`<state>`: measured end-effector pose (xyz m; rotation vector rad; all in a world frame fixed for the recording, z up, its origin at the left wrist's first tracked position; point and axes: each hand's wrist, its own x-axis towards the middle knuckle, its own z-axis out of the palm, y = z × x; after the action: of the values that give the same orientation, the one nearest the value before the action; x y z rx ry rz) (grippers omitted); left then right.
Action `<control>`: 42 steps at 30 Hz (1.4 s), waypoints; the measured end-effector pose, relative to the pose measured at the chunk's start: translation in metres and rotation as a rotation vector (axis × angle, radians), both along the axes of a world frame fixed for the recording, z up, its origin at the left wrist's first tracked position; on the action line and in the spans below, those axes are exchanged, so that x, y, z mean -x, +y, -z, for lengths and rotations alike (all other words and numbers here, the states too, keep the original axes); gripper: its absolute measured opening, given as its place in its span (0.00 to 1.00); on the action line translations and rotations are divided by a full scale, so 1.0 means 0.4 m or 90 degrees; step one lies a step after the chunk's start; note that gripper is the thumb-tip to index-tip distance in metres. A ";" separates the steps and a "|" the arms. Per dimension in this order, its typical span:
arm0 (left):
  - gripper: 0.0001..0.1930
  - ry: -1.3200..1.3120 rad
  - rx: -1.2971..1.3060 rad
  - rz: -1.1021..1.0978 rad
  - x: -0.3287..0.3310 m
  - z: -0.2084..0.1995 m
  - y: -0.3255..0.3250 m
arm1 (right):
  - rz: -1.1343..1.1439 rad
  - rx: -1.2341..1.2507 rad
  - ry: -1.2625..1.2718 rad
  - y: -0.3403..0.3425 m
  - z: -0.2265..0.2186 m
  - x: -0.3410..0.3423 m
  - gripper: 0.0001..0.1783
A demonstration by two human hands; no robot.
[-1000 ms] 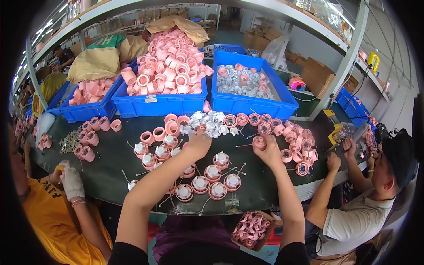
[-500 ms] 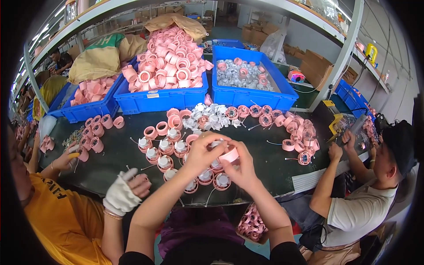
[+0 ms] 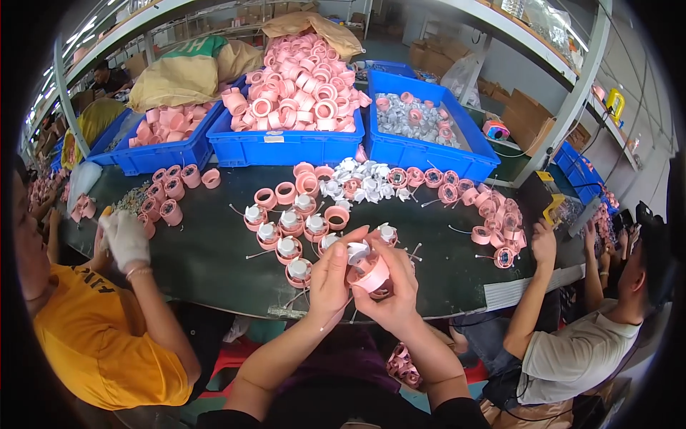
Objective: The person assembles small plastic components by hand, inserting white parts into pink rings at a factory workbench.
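The middle blue bin [image 3: 286,149] holds heaped pink rings [image 3: 296,89], and the right blue bin [image 3: 429,159] holds pale loose parts [image 3: 407,127] with a few pink pieces [image 3: 415,114] among them. The left hand [image 3: 329,280] and right hand [image 3: 394,299], about equally near, have fingers closed around a pink housing [image 3: 371,276] between them, its axis tilted. A white bladed part [image 3: 358,251] lies at its upper opening; seating cannot be determined.

Held cylinder [image 3: 373,277]: pink; its bladed insert [image 3: 359,250]: white. Worktop [image 3: 436,239]: dark green. Far bins [image 3: 286,151]: blue. Far-left sack [image 3: 175,80]: tan, with green patch [image 3: 197,47]. Near-left shirt [image 3: 114,357]: yellow, dark lettering [image 3: 93,279]. Near-right shirt [image 3: 579,357]: off-white. Loose blade pieces [image 3: 368,177], mid-table: white.
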<state>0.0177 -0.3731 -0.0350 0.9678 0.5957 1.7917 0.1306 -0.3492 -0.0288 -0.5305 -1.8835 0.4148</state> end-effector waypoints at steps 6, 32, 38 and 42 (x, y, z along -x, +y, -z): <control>0.22 0.078 -0.001 -0.065 -0.003 0.004 -0.034 | 0.052 0.002 -0.049 -0.045 -0.043 0.008 0.35; 0.20 0.177 -0.082 -0.099 -0.006 0.000 -0.031 | 0.018 -0.025 -0.133 -0.021 -0.061 -0.023 0.39; 0.21 0.139 -0.061 -0.009 0.002 -0.001 -0.032 | 0.089 -0.133 -0.069 -0.022 -0.048 -0.029 0.31; 0.22 0.062 -0.022 0.005 -0.004 -0.016 -0.047 | 0.091 -0.128 -0.068 -0.037 -0.050 -0.029 0.31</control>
<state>0.0192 -0.3918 -0.0286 1.0848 0.6228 1.7606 0.1422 -0.3638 -0.0090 -0.5559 -1.9485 0.1037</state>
